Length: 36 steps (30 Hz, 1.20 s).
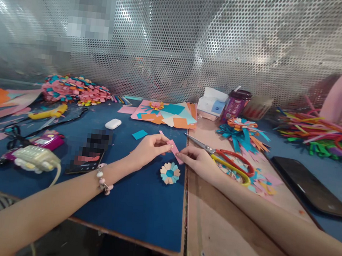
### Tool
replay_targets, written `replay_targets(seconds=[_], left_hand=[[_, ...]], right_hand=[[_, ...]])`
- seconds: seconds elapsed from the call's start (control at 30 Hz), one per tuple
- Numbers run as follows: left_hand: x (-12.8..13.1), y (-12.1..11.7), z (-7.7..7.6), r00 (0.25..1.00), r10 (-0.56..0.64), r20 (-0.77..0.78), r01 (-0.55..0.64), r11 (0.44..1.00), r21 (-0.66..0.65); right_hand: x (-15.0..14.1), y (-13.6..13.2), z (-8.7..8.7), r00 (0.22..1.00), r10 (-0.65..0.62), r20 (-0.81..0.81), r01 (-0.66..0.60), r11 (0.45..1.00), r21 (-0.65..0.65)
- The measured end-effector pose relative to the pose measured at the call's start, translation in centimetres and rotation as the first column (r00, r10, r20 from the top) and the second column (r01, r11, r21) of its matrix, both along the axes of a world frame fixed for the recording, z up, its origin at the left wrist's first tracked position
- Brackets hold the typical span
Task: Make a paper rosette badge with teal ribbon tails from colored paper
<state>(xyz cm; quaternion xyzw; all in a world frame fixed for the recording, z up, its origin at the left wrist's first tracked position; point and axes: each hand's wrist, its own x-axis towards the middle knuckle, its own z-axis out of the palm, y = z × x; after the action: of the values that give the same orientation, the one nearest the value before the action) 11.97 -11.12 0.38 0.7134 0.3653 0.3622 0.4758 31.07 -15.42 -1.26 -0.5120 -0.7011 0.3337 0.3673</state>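
A small pink paper strip (174,148) is pinched between both hands above the blue table mat (139,198). My left hand (149,147) grips its upper left end and my right hand (196,161) grips its lower right end. Just below the strip a small paper flower (170,173) in peach and teal lies flat on the mat. Red and yellow scissors (228,160) lie open-bladed on the wooden board (224,231), right behind my right hand. A beaded bracelet is on my left wrist.
Sheets of coloured paper (169,114) lie at the back centre, with a tissue pack (212,103) and a purple jar (235,104). Finished paper flowers (74,89) pile at the back left. A glue gun (35,158), two phones (308,185) and an earbud case (113,123) also lie here.
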Motion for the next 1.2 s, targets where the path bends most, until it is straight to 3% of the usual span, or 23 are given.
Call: replay_targets(seconds=[0.2,0.23,0.37,0.47,0.67,0.83,0.93,1.1,1.2], left_hand=[[-1.0,1.3,0.9,1.0,0.03,0.0,-0.03,0.999,-0.011],[-1.6,1.8,1.4,0.998,0.042,-0.042,-0.043,0.999,-0.01],[-4.3,3.8,3.2,0.947,-0.091,-0.309,0.085,0.996,-0.035],[-5.7,4.8,3.8,0.889,-0.164,-0.428,0.151,0.986,-0.064],[-6.1,5.3,3.2,0.863,-0.247,-0.44,0.217,0.969,-0.118],[-6.1,5.2,3.0,0.877,-0.265,-0.401,0.213,0.962,-0.169],[-6.0,5.0,2.9,0.874,-0.286,-0.393,0.223,0.954,-0.2],[-5.6,4.4,3.0,0.865,-0.319,-0.387,0.268,0.946,-0.181],[-5.3,4.1,3.2,0.859,-0.333,-0.389,0.301,0.943,-0.142]], right_hand=[[0.0,-0.1,0.1,0.999,-0.045,0.006,0.045,0.999,0.022],[0.1,-0.1,0.1,0.998,-0.052,0.031,0.051,0.998,0.045],[0.1,0.3,-0.2,0.972,-0.121,0.204,0.081,0.977,0.195],[-0.3,1.7,0.0,0.931,-0.178,0.318,0.08,0.951,0.3],[-1.7,5.9,0.8,0.79,-0.125,0.6,-0.182,0.887,0.425],[-1.9,7.4,0.6,0.71,-0.138,0.691,-0.25,0.867,0.43],[-1.8,7.1,0.8,0.718,-0.14,0.682,-0.239,0.871,0.43],[-1.3,5.5,1.4,0.807,-0.151,0.57,-0.129,0.898,0.421],[-0.6,4.0,1.9,0.913,-0.055,0.404,-0.055,0.966,0.254]])
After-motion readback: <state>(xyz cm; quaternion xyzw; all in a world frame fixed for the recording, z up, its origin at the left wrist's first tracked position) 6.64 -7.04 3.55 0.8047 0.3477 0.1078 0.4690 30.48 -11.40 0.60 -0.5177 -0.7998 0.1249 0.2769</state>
